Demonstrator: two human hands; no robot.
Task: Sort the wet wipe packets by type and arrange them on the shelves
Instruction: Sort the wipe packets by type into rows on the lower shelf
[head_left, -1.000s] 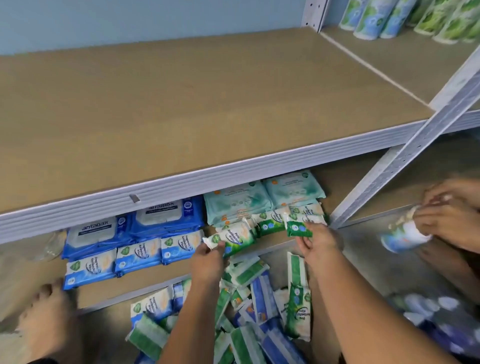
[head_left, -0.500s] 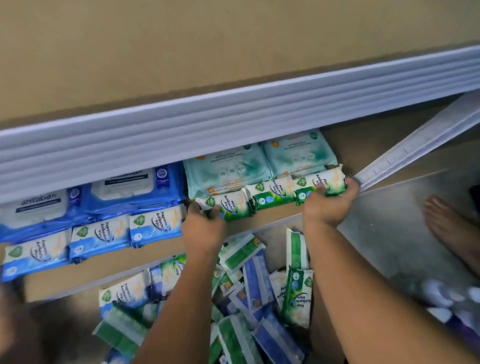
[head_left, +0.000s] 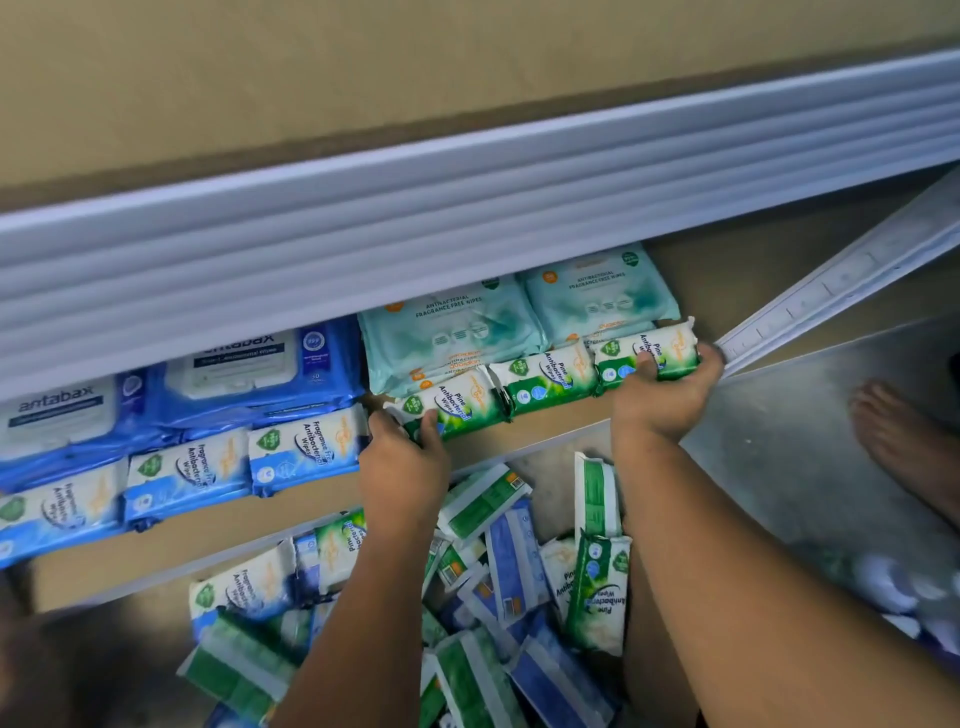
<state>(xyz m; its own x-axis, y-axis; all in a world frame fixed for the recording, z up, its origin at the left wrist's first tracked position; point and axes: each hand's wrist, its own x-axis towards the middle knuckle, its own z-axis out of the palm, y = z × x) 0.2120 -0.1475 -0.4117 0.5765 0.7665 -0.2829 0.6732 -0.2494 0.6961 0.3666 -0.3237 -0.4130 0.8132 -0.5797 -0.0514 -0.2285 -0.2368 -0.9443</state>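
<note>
Now, nearest the camera, a loose heap of packets (head_left: 498, 597) is seen on the floor, green ones and blue ones jumbled together, and both forearms are stretched over it. Just beyond, on the front of the lower shelf (head_left: 550, 422), a row of three green Pine Antibacterial packets is laid end to end. The left pine packet (head_left: 462, 405) is gripped by the left hand (head_left: 402, 462), thumb pressed on its face and fingers curled round its left end. The middle pine packet (head_left: 545, 382) is touched by neither hand. The right pine packet (head_left: 649, 353) is clamped by the right hand (head_left: 660, 400), thumb on top and fingers wrapped round its right end, close to the slanted white upright (head_left: 831, 291). To the left, three blue fragrance-free packets (head_left: 306, 449) are lined up along the same shelf. Behind them, large blue Antabax packs (head_left: 244, 364) are stacked, and behind the green row two teal packs (head_left: 452, 332) are laid side by side. A bare foot (head_left: 904, 447) is planted on the grey floor at the right. Above everything, the ribbed white shelf edge (head_left: 467, 208) is seen.
</note>
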